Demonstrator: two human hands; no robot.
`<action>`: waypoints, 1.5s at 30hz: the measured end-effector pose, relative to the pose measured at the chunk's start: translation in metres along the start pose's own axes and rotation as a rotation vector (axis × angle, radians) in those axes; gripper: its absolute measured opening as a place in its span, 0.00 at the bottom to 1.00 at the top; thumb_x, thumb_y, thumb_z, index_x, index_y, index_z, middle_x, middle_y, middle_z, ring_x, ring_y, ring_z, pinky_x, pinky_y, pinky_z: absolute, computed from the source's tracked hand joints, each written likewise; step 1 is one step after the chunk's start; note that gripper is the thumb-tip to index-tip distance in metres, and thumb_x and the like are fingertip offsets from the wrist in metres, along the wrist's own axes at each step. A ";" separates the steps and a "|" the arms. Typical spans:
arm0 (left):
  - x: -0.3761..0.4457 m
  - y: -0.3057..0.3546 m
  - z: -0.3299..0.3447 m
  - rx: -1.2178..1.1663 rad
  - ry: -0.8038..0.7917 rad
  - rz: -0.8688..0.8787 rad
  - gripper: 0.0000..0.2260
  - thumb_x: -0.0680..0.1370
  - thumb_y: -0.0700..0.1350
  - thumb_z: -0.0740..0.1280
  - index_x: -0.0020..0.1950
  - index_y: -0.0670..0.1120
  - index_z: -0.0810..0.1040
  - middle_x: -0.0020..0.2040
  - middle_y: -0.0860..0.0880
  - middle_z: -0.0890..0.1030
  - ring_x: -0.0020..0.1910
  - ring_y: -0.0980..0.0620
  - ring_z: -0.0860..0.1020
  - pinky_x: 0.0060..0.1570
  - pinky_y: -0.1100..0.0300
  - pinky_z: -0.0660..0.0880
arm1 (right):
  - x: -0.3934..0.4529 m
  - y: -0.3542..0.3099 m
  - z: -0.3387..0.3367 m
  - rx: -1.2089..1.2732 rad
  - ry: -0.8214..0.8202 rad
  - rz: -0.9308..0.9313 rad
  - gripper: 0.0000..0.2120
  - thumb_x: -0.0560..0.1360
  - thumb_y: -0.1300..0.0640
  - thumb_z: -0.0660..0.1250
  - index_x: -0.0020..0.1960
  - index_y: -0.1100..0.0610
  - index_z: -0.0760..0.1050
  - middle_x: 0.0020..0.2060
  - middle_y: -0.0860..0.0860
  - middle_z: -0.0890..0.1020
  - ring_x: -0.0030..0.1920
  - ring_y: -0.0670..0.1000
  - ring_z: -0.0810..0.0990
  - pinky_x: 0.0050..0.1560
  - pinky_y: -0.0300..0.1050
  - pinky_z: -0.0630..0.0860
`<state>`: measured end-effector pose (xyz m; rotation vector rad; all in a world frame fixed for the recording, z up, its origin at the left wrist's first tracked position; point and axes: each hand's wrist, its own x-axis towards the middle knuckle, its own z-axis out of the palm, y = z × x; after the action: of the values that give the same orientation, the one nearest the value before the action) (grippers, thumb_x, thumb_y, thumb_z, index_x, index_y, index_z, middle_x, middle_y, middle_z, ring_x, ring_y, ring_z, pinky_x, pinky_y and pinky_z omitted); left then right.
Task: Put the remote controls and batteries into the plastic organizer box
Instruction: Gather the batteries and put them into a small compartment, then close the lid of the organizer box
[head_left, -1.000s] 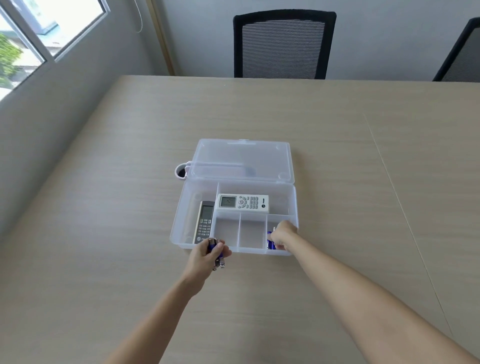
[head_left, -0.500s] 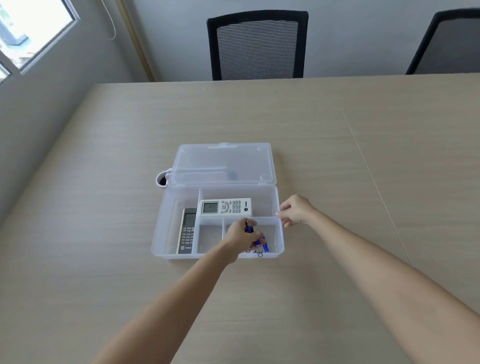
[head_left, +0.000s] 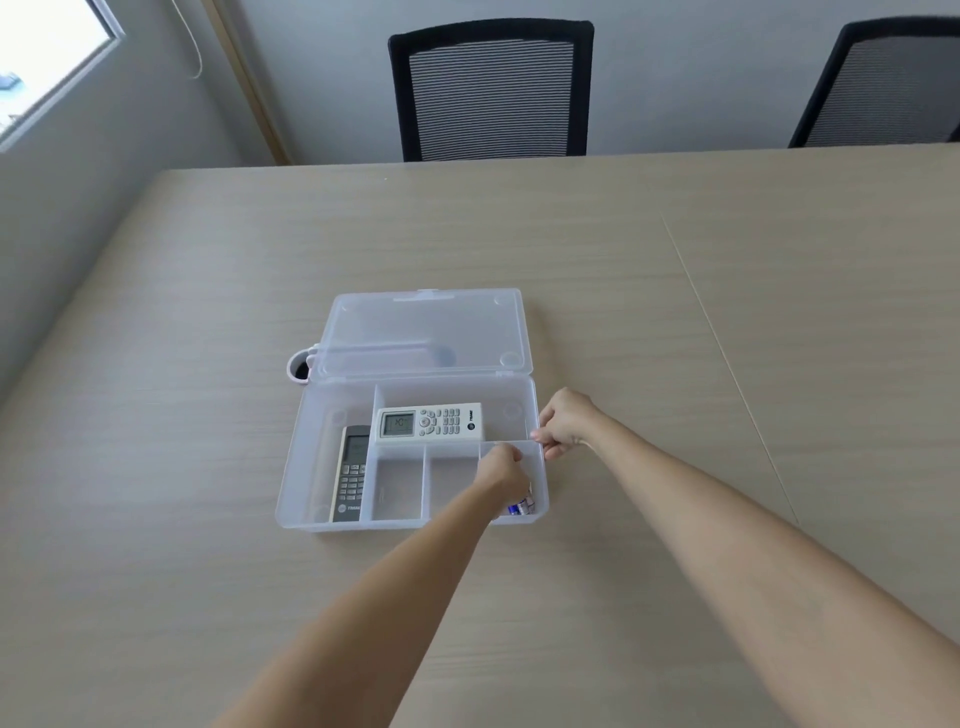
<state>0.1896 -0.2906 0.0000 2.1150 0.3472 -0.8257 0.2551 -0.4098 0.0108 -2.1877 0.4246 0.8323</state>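
The clear plastic organizer box (head_left: 292, 493) lies open on the table, its lid (head_left: 426, 332) folded back. A white remote (head_left: 428, 423) lies in the rear compartment. A grey remote (head_left: 350, 475) lies in the long left compartment. Blue batteries (head_left: 521, 506) show at the front of the front-right compartment. My left hand (head_left: 501, 470) hovers over that compartment with curled fingers, and the back of the hand hides what is under it. My right hand (head_left: 563, 423) pinches the box's right wall at the divider.
A white loop handle (head_left: 297, 366) sticks out at the box's rear left corner. Two black mesh chairs (head_left: 491, 88) (head_left: 883, 88) stand behind the far table edge. A wall with a window (head_left: 47, 62) runs along the left. A seam (head_left: 727, 364) crosses the tabletop on the right.
My left hand carried the blue batteries from the box's front left across to the front-right compartment. My right hand left that compartment and took hold of the right wall.
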 end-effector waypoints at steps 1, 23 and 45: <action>-0.003 -0.003 -0.003 0.041 -0.007 0.005 0.16 0.75 0.33 0.57 0.61 0.44 0.71 0.59 0.42 0.74 0.55 0.42 0.75 0.46 0.56 0.73 | 0.000 0.000 0.001 0.006 0.004 0.000 0.02 0.72 0.66 0.71 0.42 0.64 0.78 0.31 0.57 0.80 0.16 0.45 0.77 0.21 0.35 0.77; -0.041 -0.183 -0.116 0.359 0.436 -0.031 0.61 0.53 0.82 0.43 0.76 0.47 0.32 0.77 0.41 0.31 0.77 0.40 0.35 0.74 0.38 0.44 | 0.106 -0.046 0.000 0.414 0.272 -0.011 0.25 0.69 0.69 0.69 0.65 0.71 0.68 0.66 0.63 0.73 0.65 0.61 0.73 0.66 0.52 0.71; -0.077 -0.170 -0.158 -1.219 0.411 0.055 0.38 0.74 0.71 0.42 0.78 0.50 0.50 0.74 0.45 0.67 0.75 0.49 0.63 0.75 0.47 0.52 | -0.093 0.016 -0.013 0.808 -0.617 -0.480 0.33 0.69 0.62 0.68 0.73 0.57 0.63 0.69 0.56 0.73 0.69 0.55 0.71 0.68 0.49 0.71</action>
<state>0.1162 -0.0584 0.0207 1.0892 0.7619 -0.0269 0.1842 -0.4259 0.0720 -1.1352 -0.0840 0.8173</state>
